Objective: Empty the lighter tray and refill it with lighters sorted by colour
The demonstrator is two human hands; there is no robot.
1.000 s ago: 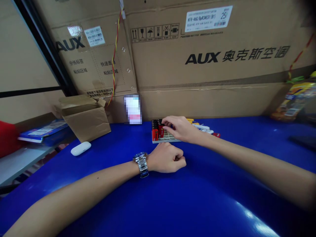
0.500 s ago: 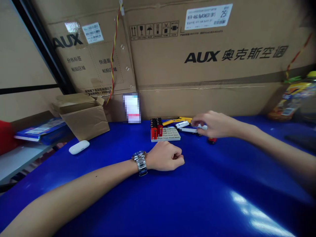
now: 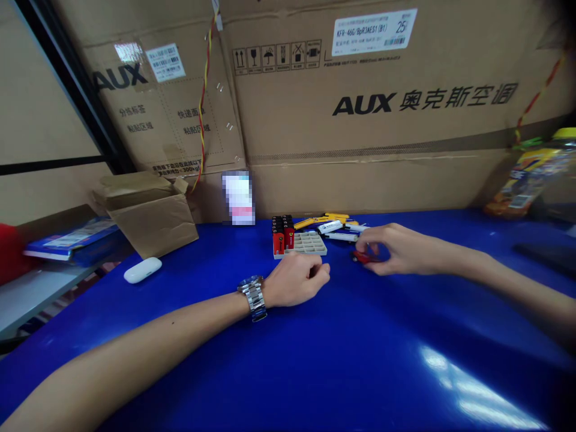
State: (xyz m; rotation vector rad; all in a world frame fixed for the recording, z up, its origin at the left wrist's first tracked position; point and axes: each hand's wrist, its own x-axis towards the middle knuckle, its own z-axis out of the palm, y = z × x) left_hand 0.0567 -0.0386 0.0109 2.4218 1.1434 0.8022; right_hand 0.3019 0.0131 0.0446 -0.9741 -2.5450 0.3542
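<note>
A grey grid tray [image 3: 308,244] lies on the blue table [image 3: 288,360], with a few red and black lighters [image 3: 282,233] standing in its left cells. My left hand [image 3: 294,285], a steel watch on its wrist, rests as a closed fist just in front of the tray. My right hand [image 3: 396,249] is to the right of the tray, its fingertips pinched on a red lighter [image 3: 361,257] lying on the table. Loose white and yellow lighters [image 3: 335,227] are scattered behind the tray.
Large AUX cardboard boxes [image 3: 360,102] wall off the back. A small open carton [image 3: 148,210] and a white earbud case [image 3: 142,269] sit at the left. A blue book [image 3: 72,237] lies on a side shelf. A colourful packet [image 3: 531,177] stands at the far right.
My right hand left the tray, passed over the loose white lighters, then came down and closed on the red lighter. My left fist edged closer to the tray.
</note>
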